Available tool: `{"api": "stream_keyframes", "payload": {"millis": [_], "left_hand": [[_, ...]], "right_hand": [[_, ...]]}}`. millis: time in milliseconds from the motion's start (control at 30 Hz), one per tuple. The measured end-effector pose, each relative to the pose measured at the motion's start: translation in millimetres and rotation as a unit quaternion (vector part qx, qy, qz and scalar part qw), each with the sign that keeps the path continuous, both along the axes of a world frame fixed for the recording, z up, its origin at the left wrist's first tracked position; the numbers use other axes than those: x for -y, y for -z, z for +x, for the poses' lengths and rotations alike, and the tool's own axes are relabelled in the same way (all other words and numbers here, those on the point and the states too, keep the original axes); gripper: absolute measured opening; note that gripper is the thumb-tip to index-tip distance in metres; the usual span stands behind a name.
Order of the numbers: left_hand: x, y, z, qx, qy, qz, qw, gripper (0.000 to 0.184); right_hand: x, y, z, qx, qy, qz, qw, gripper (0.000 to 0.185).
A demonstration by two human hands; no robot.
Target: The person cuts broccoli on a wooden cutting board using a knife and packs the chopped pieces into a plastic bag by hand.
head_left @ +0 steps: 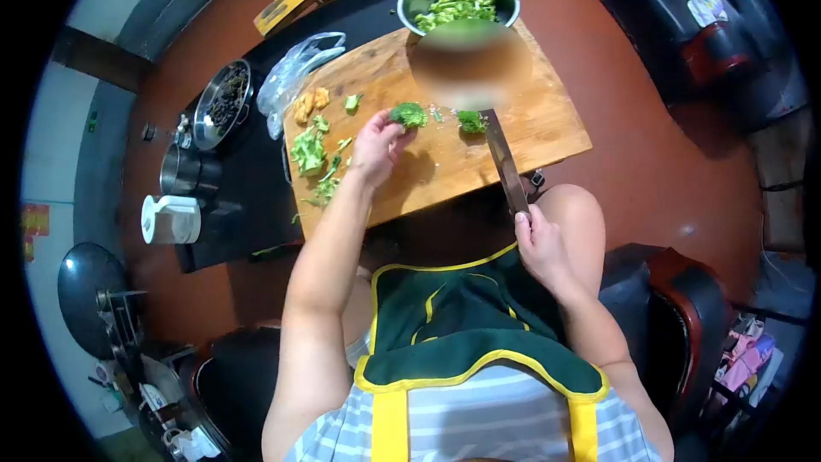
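While the left hand pinches a green floret (broccoli, by its look) between its fingers over the cutting board, the right hand is closed around the handle of a large knife. The two hands are well apart. The knife's blade reaches forward across the board's near edge, its far end just beside a smaller green piece lying on the wood. Near the board's left edge lie a chunky green stem, some orange-yellow pieces and loose green scraps. At the far end, a metal bowl holds many cut green pieces; a blurred patch covers the board just in front of it. The board rests on a black desk, where a clear plastic bag, a metal pot and a white pitcher stand to the left.
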State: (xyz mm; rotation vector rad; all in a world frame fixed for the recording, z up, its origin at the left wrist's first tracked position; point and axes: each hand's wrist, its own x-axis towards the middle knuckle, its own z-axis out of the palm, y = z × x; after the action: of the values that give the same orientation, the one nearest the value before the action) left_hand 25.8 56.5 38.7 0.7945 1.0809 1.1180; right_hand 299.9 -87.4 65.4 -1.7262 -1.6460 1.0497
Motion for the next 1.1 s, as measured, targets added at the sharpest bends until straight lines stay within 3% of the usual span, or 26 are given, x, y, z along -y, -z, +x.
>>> {"api": "stream_keyframes", "payload": {"millis": [33,133,233,367,567,667,967,1100], "left_hand": [[15.0,-7.0,-0.4,0.142,-0.022,-0.027,0.989,0.038],[45.6,-8.1,-1.5,0.268,0.022,0.027,0.963,0.046],[58.3,-16.7,5.3,0.316,0.047,0.060,0.946,0.045],[58.3,-15.2,6.1,0.265,0.074,0.143,0.951,0.037],[64.0,-20.0,8.3,0.080,0.069,0.215,0.971,0.046],[68.6,-29.7,11.6,0.097,0.053,0.219,0.969,0.054],[68.3,-22.1,10.0,0.150,0.062,0.247,0.955,0.053],[69.5,-29.2,19.0,0.299,-0.044,0.056,0.952,0.045]], "right_hand": [[-0.4,2.8,-2.1,-0.010,-0.007,0.008,1.000,0.017],[-1.2,13.0,-12.2,0.022,-0.034,0.016,0.999,0.016],[1.3,10.3,-20.5,0.029,-0.049,0.050,0.997,0.016],[4.7,11.0,-22.2,0.034,-0.052,0.065,0.996,0.015],[5.0,6.6,-22.8,0.063,-0.060,0.045,0.995,0.016],[4.8,10.2,-23.7,0.071,-0.059,0.058,0.994,0.016],[4.5,9.3,-26.4,0.069,-0.064,0.073,0.993,0.016],[3.5,12.5,-25.2,0.089,-0.080,0.071,0.990,0.017]]}}
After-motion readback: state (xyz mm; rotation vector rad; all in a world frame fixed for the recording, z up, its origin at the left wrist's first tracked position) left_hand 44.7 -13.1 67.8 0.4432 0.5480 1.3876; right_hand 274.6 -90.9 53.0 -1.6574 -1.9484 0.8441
